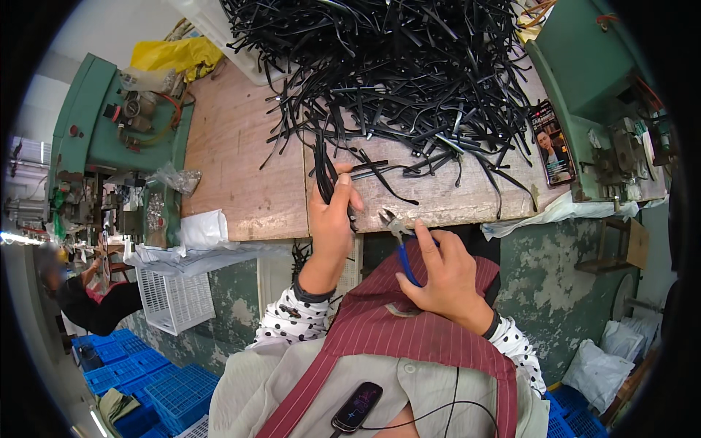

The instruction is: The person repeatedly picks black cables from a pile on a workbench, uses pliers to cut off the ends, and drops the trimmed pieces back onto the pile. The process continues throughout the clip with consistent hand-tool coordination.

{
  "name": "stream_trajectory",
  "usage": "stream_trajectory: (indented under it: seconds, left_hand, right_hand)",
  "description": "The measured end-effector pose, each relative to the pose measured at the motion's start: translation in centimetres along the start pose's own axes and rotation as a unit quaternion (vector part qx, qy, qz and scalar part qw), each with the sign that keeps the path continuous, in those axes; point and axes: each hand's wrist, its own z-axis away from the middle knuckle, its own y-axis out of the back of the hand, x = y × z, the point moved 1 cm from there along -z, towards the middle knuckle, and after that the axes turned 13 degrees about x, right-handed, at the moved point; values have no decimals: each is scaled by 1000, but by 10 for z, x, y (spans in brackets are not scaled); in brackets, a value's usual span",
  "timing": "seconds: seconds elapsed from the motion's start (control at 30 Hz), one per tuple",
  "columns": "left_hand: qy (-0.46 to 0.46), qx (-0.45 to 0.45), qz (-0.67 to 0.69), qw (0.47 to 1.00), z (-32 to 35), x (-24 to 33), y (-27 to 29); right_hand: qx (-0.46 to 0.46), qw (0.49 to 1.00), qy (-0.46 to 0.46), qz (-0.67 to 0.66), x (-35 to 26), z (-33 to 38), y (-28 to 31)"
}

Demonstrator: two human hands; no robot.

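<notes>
A bundle of black glasses temples (pixel 323 169) stands in my left hand (pixel 334 223), its fingers closed round the lower ends at the table's front edge. My right hand (pixel 447 277) is wrapped round blue-handled cutting pliers (pixel 406 252), whose metal jaws are parted and point up toward the table edge. The jaws are apart from the bundle, to its right. Beyond both hands a large tangled heap of black temples (pixel 409 80) covers the back of the table, with a few loose ones lying near my left hand.
Green machines flank the wooden table (pixel 226 146): one at the left (pixel 109 124), one at the right (pixel 591 66). A phone (pixel 553 142) leans by the right machine. A white basket (pixel 175 299) and blue crates (pixel 179 394) are at lower left. Another person (pixel 95 299) sits far left.
</notes>
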Motion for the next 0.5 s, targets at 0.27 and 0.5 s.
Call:
stream_trajectory:
  seconds: [0.27, 0.5]
  left_hand:
    - [-218, -28, -500, 838, -36, -22, -9]
    - [-47, -24, -232, 971, -47, -17, -5]
  right_hand:
    - [-18, 999, -42, -25, 8, 7, 2]
    - [-8, 999, -49, -17, 15, 8, 7]
